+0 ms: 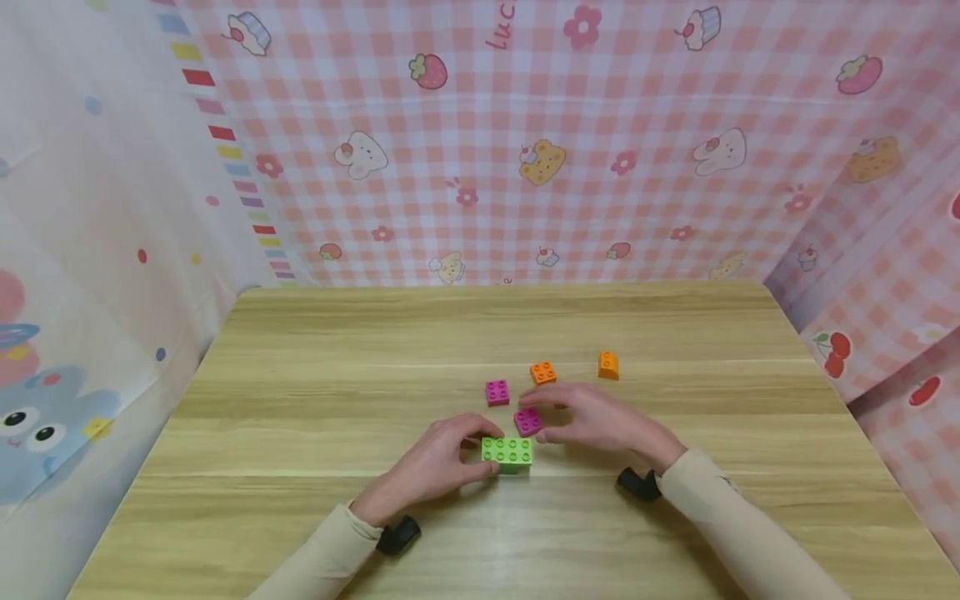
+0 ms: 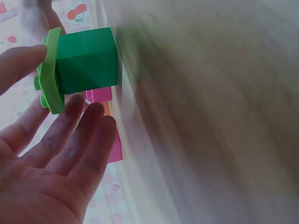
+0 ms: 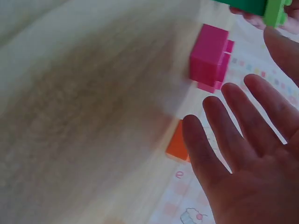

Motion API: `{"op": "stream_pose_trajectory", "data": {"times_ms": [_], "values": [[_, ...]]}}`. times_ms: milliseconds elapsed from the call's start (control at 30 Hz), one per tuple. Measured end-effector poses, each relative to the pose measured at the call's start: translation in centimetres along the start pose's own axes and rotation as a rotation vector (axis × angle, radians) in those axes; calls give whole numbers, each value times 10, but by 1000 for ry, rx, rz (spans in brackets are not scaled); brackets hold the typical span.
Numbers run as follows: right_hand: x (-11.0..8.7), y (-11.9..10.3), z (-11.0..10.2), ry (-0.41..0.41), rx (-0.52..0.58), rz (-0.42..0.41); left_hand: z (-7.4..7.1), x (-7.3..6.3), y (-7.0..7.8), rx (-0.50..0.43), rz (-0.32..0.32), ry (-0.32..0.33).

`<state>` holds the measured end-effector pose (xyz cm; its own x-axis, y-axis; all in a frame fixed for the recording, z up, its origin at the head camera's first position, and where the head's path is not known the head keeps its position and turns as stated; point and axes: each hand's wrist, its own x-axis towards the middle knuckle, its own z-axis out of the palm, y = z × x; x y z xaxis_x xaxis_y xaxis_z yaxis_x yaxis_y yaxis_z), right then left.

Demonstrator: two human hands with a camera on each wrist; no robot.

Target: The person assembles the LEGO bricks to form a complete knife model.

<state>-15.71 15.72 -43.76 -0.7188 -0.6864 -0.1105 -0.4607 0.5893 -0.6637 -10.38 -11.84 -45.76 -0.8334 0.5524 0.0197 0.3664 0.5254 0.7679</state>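
A light green eight-stud brick (image 1: pixel 507 451) sits on top of a dark green block (image 2: pixel 88 60). My left hand (image 1: pixel 442 460) holds this stack at its left end, with the thumb at the near side and the index finger at the far side. Beside the stack, a magenta four-stud brick (image 1: pixel 527 422) rests on the table between the thumb and index finger of my right hand (image 1: pixel 603 423). In the right wrist view the right fingers (image 3: pixel 236 123) are spread and fairly straight, apart from the magenta brick.
Another magenta brick (image 1: pixel 497 392) lies just behind, on the wooden table (image 1: pixel 337 350). Farther back are an orange four-stud brick (image 1: pixel 543 372) and an orange brick with a curved side (image 1: pixel 608 365). A pink checked cloth (image 1: pixel 480 117) hangs behind the table.
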Motion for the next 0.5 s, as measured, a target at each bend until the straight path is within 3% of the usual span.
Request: {"op": "stream_pose_trajectory", "data": {"times_ms": [167,367,500], "values": [[11,6,4,-35,-39,-12,3,1,0,-38,-15,-8],[18,8,9,-3,-117,-36,5,2,0,-62,-38,3],[16,7,9,30,-99,-11,5,3,0,-55,-40,16]]}}
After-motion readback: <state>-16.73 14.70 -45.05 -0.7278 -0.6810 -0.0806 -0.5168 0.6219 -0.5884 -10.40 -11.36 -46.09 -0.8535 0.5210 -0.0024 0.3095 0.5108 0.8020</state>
